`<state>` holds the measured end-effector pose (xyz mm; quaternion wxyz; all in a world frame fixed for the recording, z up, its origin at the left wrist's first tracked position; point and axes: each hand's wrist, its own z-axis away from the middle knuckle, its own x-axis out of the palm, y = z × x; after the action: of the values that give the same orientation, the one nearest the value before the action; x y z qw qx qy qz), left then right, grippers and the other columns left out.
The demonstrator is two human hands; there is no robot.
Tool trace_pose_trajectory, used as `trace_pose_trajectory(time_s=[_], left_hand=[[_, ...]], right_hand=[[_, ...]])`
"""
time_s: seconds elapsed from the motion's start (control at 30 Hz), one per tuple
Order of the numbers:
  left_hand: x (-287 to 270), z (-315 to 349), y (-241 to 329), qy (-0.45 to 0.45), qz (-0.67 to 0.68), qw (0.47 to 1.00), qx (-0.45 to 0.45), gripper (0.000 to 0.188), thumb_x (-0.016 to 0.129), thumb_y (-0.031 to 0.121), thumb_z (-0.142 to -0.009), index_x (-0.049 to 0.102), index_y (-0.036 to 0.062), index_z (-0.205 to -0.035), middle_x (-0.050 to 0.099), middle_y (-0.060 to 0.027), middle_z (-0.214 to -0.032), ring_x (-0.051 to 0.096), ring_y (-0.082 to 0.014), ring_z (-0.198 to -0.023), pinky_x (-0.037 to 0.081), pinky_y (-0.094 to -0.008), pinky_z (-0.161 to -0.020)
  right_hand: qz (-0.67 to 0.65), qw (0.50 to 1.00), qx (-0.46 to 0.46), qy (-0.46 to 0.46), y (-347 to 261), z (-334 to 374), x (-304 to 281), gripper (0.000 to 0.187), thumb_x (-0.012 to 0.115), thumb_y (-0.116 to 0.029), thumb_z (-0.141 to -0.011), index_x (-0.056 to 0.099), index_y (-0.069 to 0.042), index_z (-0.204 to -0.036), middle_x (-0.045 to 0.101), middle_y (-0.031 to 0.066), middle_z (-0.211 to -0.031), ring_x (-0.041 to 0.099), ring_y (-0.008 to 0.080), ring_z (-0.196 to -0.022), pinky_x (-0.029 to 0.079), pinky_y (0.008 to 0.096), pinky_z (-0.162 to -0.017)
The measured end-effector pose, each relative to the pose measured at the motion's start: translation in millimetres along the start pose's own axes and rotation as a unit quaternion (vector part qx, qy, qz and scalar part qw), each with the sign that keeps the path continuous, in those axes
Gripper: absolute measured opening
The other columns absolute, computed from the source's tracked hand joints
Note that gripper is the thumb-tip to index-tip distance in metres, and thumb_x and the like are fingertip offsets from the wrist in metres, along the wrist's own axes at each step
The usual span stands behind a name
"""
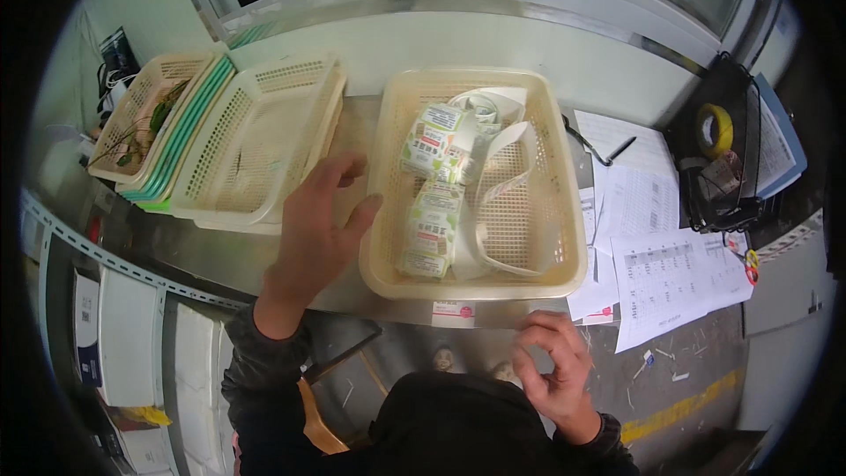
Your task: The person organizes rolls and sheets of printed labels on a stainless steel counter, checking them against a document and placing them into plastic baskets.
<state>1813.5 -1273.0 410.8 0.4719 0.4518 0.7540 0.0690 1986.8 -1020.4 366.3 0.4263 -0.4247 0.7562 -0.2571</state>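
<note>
A cream plastic basket (564, 238) sits on the metal table in front of me. Inside it, on the left, are stacks of white-and-green printed labels or packets (432, 145), some under clear film. A loose curl of white strip (483, 234) bends through the basket's right half. Just left of the basket's rim is my left hand (322, 225), its thumb and fingers apart with nothing between them. My right hand (555, 366) hovers off the table's front edge, below the basket's right corner. Its fingers are loosely curled, with a gap to the thumb, and nothing shows in them.
Stacked cream and green baskets (256, 137) stand at the left, one holding plant sprigs. Printed sheets (670, 273) and a black pen (621, 150) lie at the right. Beyond them is a black rack (723, 203) with yellow tape (714, 130). Scissors (751, 266) lie near the sheets.
</note>
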Motion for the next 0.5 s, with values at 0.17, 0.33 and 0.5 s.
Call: trace_pose_trajectory(time_s=[0.17, 0.33, 0.5], left_hand=[[31, -41, -1, -0.049, 0.0, 0.997, -0.059, 0.071, 0.074, 0.021, -0.08, 0.037, -0.0028, -0.135, 0.062, -0.0238, -0.112, 0.064, -0.0324, -0.1, 0.051, -0.0381, -0.088], [71, -87, 2, -0.2, -0.096, 0.973, -0.061, 0.098, 0.077, 0.032, -0.074, 0.02, -0.0101, -0.141, 0.061, -0.0308, -0.106, 0.063, -0.0392, -0.097, 0.05, -0.0416, -0.086], [110, -109, -16, -0.3, -0.138, 0.94, -0.09, 0.093, 0.076, 0.026, -0.071, 0.023, -0.0157, -0.135, 0.06, -0.032, -0.106, 0.06, -0.0423, -0.104, 0.048, -0.0422, -0.089]], right_hand=[[-0.026, 0.999, -0.001, -0.043, -6, 6, 3, 0.017, 0.07, 0.0, -0.076, 0.065, -0.005, -0.091, 0.065, 0.0103, -0.095, 0.065, 0.0259, -0.082, 0.052, 0.0333, -0.07], [-0.048, 0.989, -0.028, -0.134, 1, 23, 4, 0.025, 0.069, -0.005, -0.079, 0.063, -0.006, -0.103, 0.063, 0.0067, -0.101, 0.065, 0.0232, -0.078, 0.055, 0.0313, -0.067], [-0.031, 0.988, -0.031, -0.151, 10, 39, -7, 0.025, 0.069, -0.006, -0.08, 0.061, -0.006, -0.103, 0.062, 0.0062, -0.1, 0.065, 0.0254, -0.077, 0.055, 0.0324, -0.067]])
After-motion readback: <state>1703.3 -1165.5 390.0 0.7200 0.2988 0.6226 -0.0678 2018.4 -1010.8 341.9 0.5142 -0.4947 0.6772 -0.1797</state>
